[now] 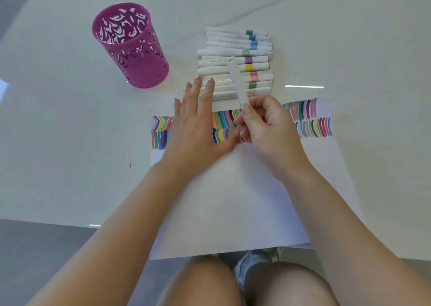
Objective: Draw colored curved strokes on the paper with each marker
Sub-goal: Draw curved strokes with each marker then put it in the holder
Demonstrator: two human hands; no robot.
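Pinching a marker (238,84) in our right hand (268,128) over the paper (233,200), tip hidden by fingers (250,116); left hand (198,123) flat, fingers spread, covering some strokes (310,128); marker row (235,58) just beyond; pink cup (130,46) left.

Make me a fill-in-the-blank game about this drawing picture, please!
1. The pink cup stands to the ____ of the row of markers.
2. Inside, the cup is ____.
3. The right hand grips exactly ____ marker.
4. In the row, the band right next to the purple band, on the person's side, is ____.
Missing words: left, empty, one, yellow.
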